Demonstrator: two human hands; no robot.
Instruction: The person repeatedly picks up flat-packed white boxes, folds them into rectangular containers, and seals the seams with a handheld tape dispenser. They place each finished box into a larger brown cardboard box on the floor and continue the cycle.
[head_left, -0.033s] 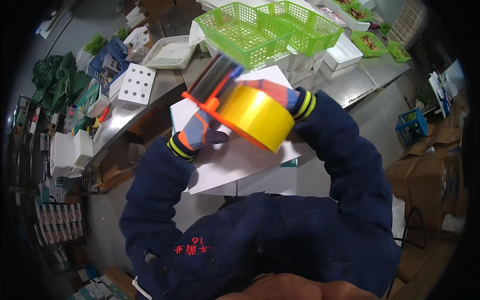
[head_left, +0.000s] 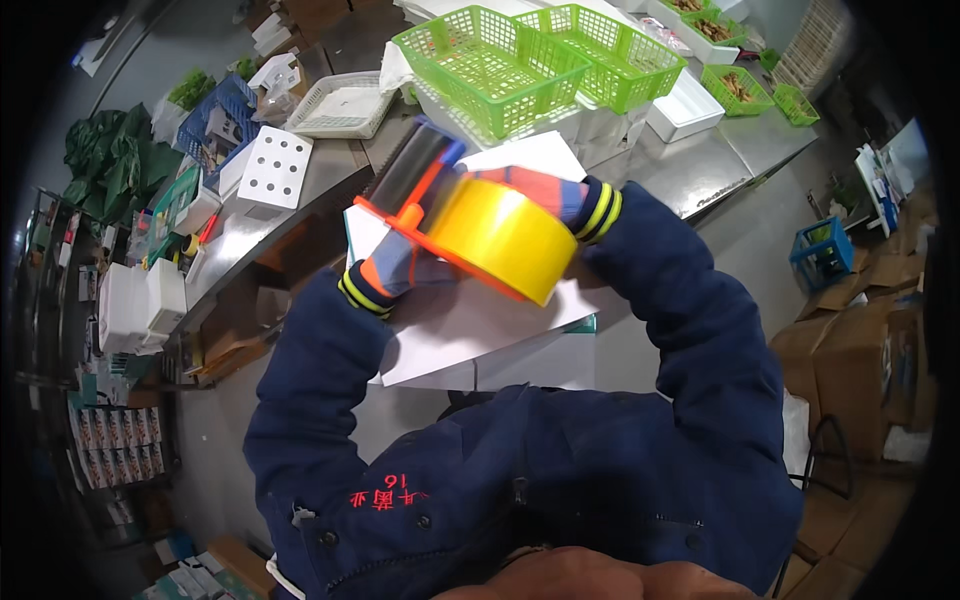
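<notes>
Nearest, raised between the hands, is an orange-framed plastic tape dispenser (head_left: pixel 412 218) bearing a wide, glossy yellow tape roll (head_left: pixel 505 240), with a smooth, dark cylindrical roller (head_left: pixel 405 170) beyond the left hand. The right hand (head_left: pixel 552 196), in a grey-and-orange fabric glove, reaches behind the roll and seems closed on the dispenser; its fingertips are mostly hidden, but this grip probably carries the weight. The left hand (head_left: pixel 392 266), gloved alike, is just beside the frame, perhaps placed to steady something below; its fingers pass behind the dispenser, so whether they spread or pinch cannot be told. Under both hands lies a large, flat, matt white panel (head_left: pixel 480 330), likely set there for easy reach. Beyond the right hand, two bright green lattice plastic baskets (head_left: pixel 545 92) stand close together; farther left of them, beyond the left hand, is a shallow white slotted tray (head_left: pixel 366 126).
</notes>
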